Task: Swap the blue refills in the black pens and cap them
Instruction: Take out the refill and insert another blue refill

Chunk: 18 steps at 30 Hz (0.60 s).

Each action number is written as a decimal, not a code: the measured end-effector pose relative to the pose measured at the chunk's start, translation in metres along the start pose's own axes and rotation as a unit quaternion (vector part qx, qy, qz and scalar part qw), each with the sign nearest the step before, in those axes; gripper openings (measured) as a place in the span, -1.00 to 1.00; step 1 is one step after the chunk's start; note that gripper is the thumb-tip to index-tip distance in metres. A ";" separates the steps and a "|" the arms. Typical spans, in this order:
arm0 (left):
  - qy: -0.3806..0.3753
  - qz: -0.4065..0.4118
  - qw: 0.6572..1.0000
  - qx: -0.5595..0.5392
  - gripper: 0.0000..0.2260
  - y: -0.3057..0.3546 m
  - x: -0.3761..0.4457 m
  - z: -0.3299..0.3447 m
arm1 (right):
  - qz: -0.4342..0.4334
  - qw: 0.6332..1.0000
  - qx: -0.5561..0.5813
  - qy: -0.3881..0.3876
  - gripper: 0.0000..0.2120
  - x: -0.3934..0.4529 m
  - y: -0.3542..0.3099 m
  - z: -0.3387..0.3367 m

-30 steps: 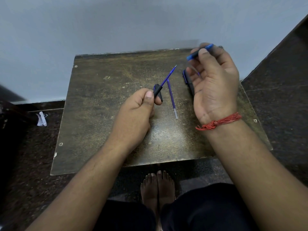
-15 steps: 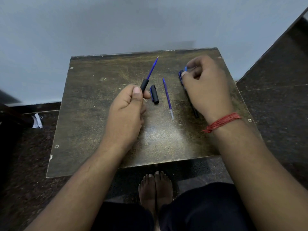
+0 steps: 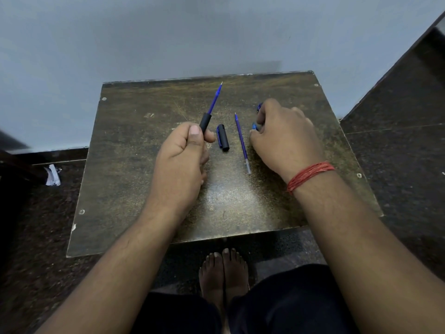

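Observation:
My left hand (image 3: 185, 150) is shut on a black pen barrel (image 3: 205, 122) and holds it tilted, with a blue refill (image 3: 214, 100) sticking out of its top and pointing away. A black cap (image 3: 222, 137) lies on the table just right of that hand. To the cap's right lies a loose blue refill (image 3: 242, 142). My right hand (image 3: 285, 138) rests knuckles-up on the table with its fingers curled. A small blue pen part (image 3: 254, 126) shows at its thumb. Another blue bit (image 3: 258, 106) peeks out past the fingers. The second pen is hidden under this hand.
The worn brown table (image 3: 144, 189) stands against a pale wall, its near edge above my bare feet (image 3: 222, 268). A white scrap of paper (image 3: 52, 175) lies on the dark floor at the left. A red thread (image 3: 309, 174) circles my right wrist.
My right hand came down from above the table with the blue part and now rests on the tabletop. My left hand shifted the barrel with its refill to the left, away from the cap.

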<state>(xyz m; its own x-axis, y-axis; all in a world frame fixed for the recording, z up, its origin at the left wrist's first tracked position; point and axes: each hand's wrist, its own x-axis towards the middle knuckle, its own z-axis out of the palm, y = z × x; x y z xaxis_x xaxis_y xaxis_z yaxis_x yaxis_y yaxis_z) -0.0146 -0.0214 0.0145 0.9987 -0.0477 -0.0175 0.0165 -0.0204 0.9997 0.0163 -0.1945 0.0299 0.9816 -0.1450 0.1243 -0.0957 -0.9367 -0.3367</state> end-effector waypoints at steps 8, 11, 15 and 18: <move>-0.003 0.000 1.000 0.000 -0.69 0.000 0.001 0.000 | -0.008 1.000 0.010 0.011 -0.84 0.000 -0.001 -0.002; -0.001 0.002 1.000 0.000 -0.69 -0.001 0.001 -0.001 | -0.011 0.996 0.071 0.058 -0.90 0.001 -0.001 -0.004; 0.002 -0.002 1.000 0.003 -0.69 -0.001 0.002 -0.001 | 0.000 0.986 0.155 0.057 -0.96 0.001 -0.003 -0.003; -0.006 -0.007 1.000 -0.003 -0.69 -0.002 0.002 -0.001 | 0.005 0.970 0.237 0.049 -0.93 -0.001 -0.009 -0.001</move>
<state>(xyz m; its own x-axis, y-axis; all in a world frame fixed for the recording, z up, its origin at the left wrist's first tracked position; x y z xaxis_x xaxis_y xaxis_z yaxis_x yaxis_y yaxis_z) -0.0128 -0.0203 0.0128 0.9978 -0.0588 -0.0312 0.0303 -0.0153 0.9994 0.0160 -0.1866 0.0335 0.9583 -0.2043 0.1999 0.0051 -0.6870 -0.7266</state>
